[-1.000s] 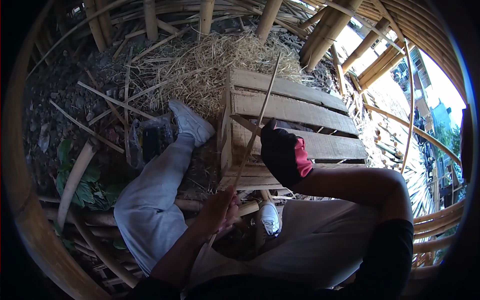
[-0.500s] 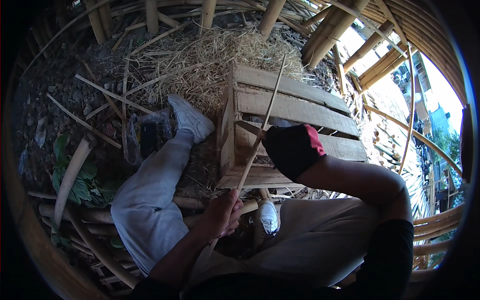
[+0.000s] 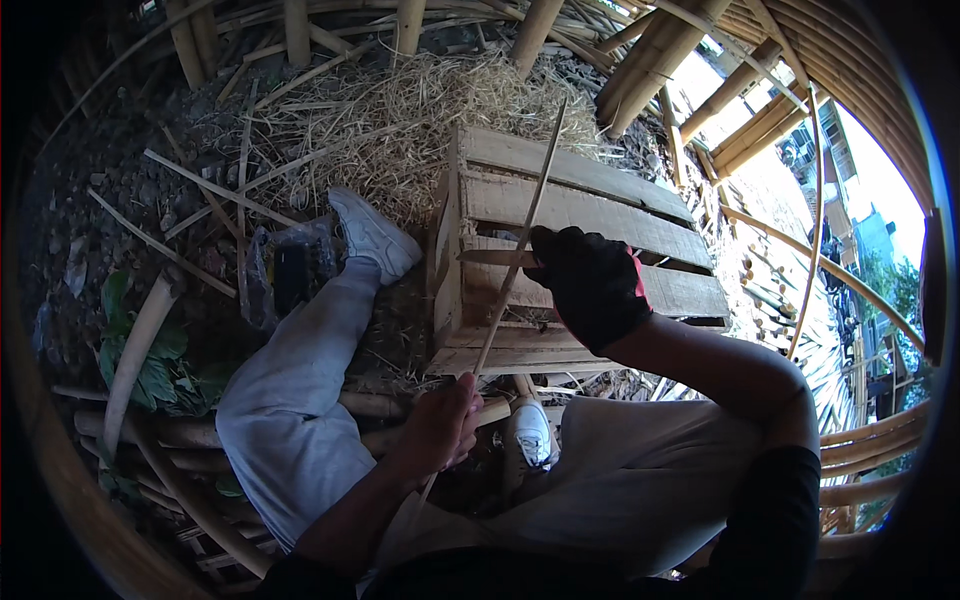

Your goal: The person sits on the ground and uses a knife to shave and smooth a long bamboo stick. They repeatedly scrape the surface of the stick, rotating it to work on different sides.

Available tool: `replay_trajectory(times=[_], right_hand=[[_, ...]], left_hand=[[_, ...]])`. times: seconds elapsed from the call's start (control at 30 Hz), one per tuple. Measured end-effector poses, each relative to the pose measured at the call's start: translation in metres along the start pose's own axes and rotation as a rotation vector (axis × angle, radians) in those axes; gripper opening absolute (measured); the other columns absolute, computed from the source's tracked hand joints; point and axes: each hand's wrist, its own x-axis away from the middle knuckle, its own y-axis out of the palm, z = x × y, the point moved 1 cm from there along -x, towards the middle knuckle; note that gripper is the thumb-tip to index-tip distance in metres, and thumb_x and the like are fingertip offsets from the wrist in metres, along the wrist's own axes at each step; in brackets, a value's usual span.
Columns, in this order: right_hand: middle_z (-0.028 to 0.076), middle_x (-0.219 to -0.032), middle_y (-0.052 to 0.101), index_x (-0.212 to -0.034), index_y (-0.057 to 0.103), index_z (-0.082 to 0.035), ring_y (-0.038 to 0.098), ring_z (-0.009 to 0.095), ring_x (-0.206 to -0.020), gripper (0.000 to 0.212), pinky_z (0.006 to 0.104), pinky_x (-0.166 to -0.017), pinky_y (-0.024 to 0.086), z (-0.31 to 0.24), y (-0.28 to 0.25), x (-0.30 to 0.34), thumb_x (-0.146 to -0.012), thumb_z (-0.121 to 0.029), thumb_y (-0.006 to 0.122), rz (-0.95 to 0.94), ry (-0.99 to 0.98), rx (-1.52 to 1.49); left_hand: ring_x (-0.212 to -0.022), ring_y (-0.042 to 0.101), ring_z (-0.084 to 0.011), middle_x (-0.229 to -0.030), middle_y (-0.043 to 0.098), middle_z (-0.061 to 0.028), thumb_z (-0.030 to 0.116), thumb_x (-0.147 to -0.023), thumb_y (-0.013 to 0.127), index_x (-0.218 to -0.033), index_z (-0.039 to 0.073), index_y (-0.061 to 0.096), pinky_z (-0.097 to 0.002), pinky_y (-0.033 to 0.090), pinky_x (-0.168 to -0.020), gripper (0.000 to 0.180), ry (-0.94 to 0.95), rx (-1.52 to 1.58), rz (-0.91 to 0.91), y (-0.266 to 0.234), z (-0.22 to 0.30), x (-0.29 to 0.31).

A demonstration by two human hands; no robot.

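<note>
One long bamboo strip [image 3: 541, 185] slants above the left edge of a slatted wooden crate [image 3: 590, 210] in the head view. The bare left hand [image 3: 440, 425] is wrapped around its lower part; the gloved right hand [image 3: 592, 285] grips a knife [image 3: 487, 257] whose blade crosses it. Work looks under way: the strip is already slender, narrowing upward; how much remains, I can't tell. Rough planks form the crate, with tangled, dry straw [image 3: 400, 140] past its far left corner.
</note>
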Motion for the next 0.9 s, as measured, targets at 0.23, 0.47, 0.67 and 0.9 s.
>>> replay_trajectory(times=[0.23, 0.47, 0.67, 0.9], right_hand=[[0.010, -0.078, 0.060, -0.095, 0.060, -0.005, 0.063, 0.026, -0.071, 0.019, 0.0382, -0.057, 0.048, -0.011, 0.011, 0.009, -0.093, -0.024, 0.060, -0.086, -0.032, 0.129], [0.007, -0.068, 0.052, -0.075, 0.057, -0.009, 0.059, 0.024, -0.061, 0.022, 0.0374, -0.051, 0.044, -0.013, 0.007, 0.004, -0.091, -0.024, 0.061, -0.082, -0.246, 0.415], [0.006, -0.067, 0.057, -0.073, 0.064, -0.010, 0.064, 0.024, -0.061, 0.015, 0.0381, -0.050, 0.047, -0.014, -0.008, -0.012, -0.086, -0.018, 0.063, -0.304, -0.246, 0.335], [0.004, -0.067, 0.064, -0.077, 0.069, -0.012, 0.068, 0.023, -0.063, 0.013, 0.0388, -0.051, 0.051, -0.010, -0.016, -0.023, -0.086, -0.017, 0.062, -0.398, -0.266, 0.272]], left_hand=[[-0.034, 0.028, -0.0052, -0.050, 0.032, 0.0066, 0.057, -0.105, 0.036, -0.080, 0.013, 0.042, -0.0238, 0.024, -0.034, 0.051, 0.021, -0.048, 0.023, 0.000, -0.002, 0.000], [-0.035, 0.027, -0.0051, -0.050, 0.031, 0.0065, 0.058, -0.105, 0.034, -0.080, 0.013, 0.041, -0.0238, 0.025, -0.035, 0.052, 0.012, -0.032, -0.022, 0.001, 0.004, 0.002], [-0.035, 0.026, -0.0063, -0.051, 0.030, 0.0063, 0.054, -0.107, 0.031, -0.081, 0.013, 0.040, -0.0246, 0.025, -0.035, 0.049, 0.011, -0.038, -0.022, 0.002, 0.000, 0.000], [-0.035, 0.026, -0.0061, -0.052, 0.030, 0.0065, 0.052, -0.107, 0.031, -0.080, 0.014, 0.039, -0.0248, 0.025, -0.035, 0.048, -0.001, -0.036, -0.011, 0.004, 0.003, 0.004]])
